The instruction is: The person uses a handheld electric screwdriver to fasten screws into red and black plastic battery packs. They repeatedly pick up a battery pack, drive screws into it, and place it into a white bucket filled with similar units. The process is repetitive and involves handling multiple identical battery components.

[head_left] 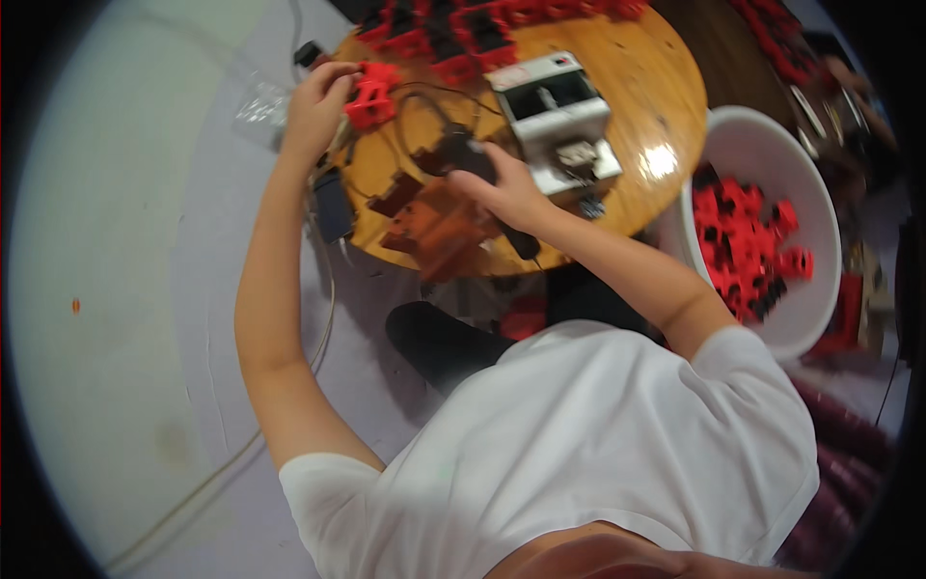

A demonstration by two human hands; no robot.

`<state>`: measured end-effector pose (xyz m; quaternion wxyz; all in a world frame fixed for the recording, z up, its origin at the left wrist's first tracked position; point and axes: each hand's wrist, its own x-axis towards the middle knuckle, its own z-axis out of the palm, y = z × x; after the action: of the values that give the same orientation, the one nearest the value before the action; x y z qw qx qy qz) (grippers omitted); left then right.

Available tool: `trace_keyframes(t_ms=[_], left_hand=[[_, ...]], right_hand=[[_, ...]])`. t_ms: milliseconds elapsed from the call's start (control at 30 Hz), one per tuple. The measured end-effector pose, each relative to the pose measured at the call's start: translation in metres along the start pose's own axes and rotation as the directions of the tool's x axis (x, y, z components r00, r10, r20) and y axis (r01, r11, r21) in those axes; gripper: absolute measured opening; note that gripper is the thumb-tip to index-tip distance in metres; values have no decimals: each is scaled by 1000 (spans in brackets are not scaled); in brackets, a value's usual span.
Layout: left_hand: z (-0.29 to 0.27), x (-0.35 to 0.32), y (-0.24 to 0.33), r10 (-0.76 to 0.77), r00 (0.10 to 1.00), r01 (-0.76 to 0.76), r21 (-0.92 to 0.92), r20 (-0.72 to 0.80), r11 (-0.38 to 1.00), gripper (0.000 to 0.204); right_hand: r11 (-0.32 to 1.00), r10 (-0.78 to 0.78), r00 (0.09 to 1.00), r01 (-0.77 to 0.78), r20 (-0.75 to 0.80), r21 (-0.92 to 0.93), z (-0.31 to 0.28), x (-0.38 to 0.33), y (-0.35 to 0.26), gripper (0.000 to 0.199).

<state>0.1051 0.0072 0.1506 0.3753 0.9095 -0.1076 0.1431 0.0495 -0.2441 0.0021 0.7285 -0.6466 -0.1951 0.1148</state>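
Note:
At the table's far left edge my left hand (320, 104) is closed on a red plastic part (372, 96) with cut-outs, its fingertips on the part's left side. My right hand (511, 191) wraps round a black handheld power tool (519, 241), probably an electric screwdriver, with a cord at its far end. Under and left of that tool lies a brown-orange block-shaped fixture (439, 230), blurred. Right of the right hand stands a silver-grey machine (555, 121) with a dark opening in its front.
Several red and black parts (444, 39) line the far side of the round wooden table (661, 92). A white bucket (825, 280) on the right holds more red parts (743, 241). A black adapter (334, 205) hangs at the left edge, near a clear plastic bag (262, 108). A pale cable (241, 454) crosses the floor.

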Motion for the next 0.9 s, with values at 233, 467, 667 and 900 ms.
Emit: trace_keyframes(t_ms=[233,467,667,900], left_hand=[[23,40,-164,-451,889,386,651,-74,654,51],[60,43,-274,-644,697,706,146,-315,693,71],[80,19,-260,-309,866,401,174,-394,899,70],[107,30,-230,-375,818,480,159,-436,863,61]], right_hand=[[993,-45,997,38,66,110,1,-9,10,32],[994,-5,996,-5,92,105,-2,-11,5,33],[993,-10,997,0,75,120,-2,-10,10,34],[994,-10,999,5,49,107,-4,-8,11,36]])
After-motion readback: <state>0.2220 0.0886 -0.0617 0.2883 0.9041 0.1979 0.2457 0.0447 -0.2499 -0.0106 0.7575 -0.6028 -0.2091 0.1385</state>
